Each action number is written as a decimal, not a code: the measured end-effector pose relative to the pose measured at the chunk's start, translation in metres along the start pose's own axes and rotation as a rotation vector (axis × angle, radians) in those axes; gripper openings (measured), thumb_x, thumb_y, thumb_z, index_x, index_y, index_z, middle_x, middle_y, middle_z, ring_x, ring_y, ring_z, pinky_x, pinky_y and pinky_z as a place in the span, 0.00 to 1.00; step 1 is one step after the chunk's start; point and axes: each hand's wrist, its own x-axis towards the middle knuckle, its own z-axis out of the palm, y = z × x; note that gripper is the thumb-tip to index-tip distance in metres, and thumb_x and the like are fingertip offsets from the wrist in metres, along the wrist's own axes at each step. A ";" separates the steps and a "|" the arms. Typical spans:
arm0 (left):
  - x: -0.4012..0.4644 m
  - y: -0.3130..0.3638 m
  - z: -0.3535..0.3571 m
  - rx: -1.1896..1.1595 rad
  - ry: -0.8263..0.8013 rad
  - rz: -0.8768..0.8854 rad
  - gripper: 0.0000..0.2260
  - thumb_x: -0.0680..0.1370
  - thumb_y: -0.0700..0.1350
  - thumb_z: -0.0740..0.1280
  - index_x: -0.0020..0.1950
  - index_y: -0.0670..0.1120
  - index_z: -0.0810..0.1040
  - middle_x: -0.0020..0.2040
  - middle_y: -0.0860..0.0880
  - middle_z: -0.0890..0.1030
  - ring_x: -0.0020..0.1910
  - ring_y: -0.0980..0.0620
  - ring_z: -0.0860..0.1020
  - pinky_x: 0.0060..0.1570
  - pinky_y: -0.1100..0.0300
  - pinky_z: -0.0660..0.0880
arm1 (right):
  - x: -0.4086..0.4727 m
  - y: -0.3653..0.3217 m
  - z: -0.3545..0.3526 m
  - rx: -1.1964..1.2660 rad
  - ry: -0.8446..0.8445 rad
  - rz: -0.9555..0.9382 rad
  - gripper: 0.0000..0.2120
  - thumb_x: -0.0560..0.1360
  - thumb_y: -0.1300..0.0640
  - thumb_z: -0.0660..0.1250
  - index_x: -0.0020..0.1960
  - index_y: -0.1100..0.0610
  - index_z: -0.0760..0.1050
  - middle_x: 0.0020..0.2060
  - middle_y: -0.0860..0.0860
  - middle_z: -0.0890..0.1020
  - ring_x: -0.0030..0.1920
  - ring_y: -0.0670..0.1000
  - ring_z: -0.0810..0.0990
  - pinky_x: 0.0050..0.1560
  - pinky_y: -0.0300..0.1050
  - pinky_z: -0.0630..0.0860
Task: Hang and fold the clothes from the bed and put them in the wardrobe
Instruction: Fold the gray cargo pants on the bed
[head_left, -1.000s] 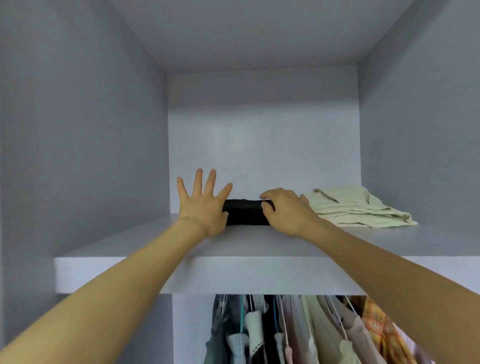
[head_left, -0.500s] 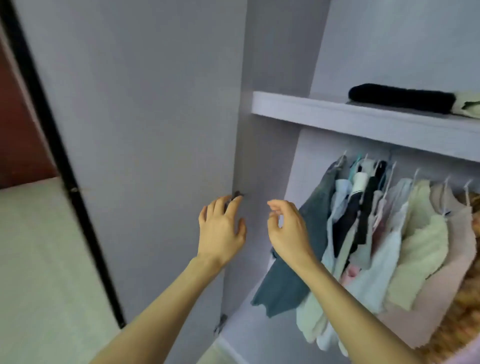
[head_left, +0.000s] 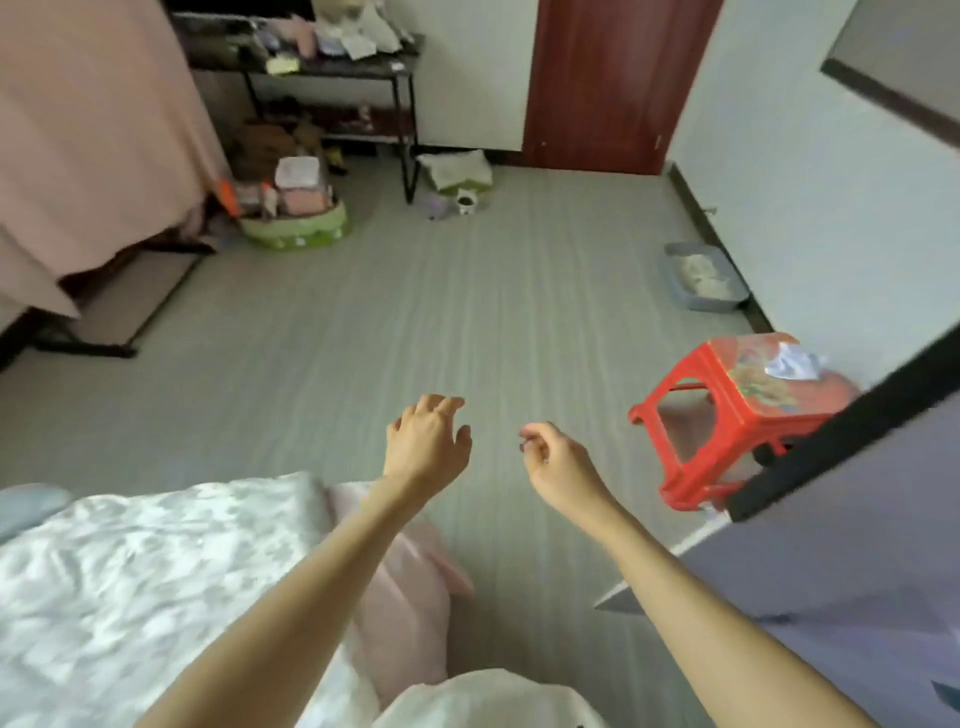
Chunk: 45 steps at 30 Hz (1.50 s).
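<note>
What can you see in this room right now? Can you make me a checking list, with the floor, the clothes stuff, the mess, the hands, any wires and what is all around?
Surface: grey striped floor, bare in the middle.
Job's things: bed at lower left with a white patterned cover; pink cloth hangs at its corner; wardrobe door at lower right.
Clutter: red stool with crumpled paper on top; green basket full of small items; grey tray by the wall; crowded black shelf.
Hands: left hand and right hand in the air over the floor, fingers loosely curled, holding nothing.
Cables: nothing seen.
Surroundings: dark red door, white walls, pink curtain.
</note>
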 end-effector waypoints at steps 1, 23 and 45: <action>0.006 -0.036 -0.017 0.005 0.026 -0.098 0.19 0.79 0.49 0.59 0.71 0.50 0.67 0.69 0.48 0.68 0.66 0.45 0.68 0.63 0.53 0.62 | 0.024 -0.025 0.027 -0.003 -0.079 -0.033 0.13 0.79 0.61 0.57 0.60 0.58 0.74 0.57 0.54 0.79 0.56 0.52 0.77 0.51 0.36 0.67; 0.286 -0.280 -0.141 -0.162 0.471 -0.795 0.18 0.80 0.47 0.58 0.70 0.47 0.67 0.67 0.47 0.69 0.66 0.48 0.68 0.63 0.53 0.65 | 0.473 -0.258 0.199 -0.209 -0.584 -0.498 0.12 0.78 0.63 0.57 0.59 0.60 0.75 0.54 0.58 0.81 0.56 0.57 0.77 0.57 0.45 0.70; 0.073 -0.552 -0.287 -0.193 0.970 -1.619 0.17 0.79 0.43 0.59 0.68 0.44 0.71 0.67 0.45 0.72 0.66 0.45 0.70 0.64 0.53 0.66 | 0.353 -0.565 0.562 -0.338 -1.367 -1.092 0.14 0.79 0.60 0.53 0.61 0.56 0.73 0.53 0.52 0.79 0.53 0.53 0.78 0.47 0.39 0.68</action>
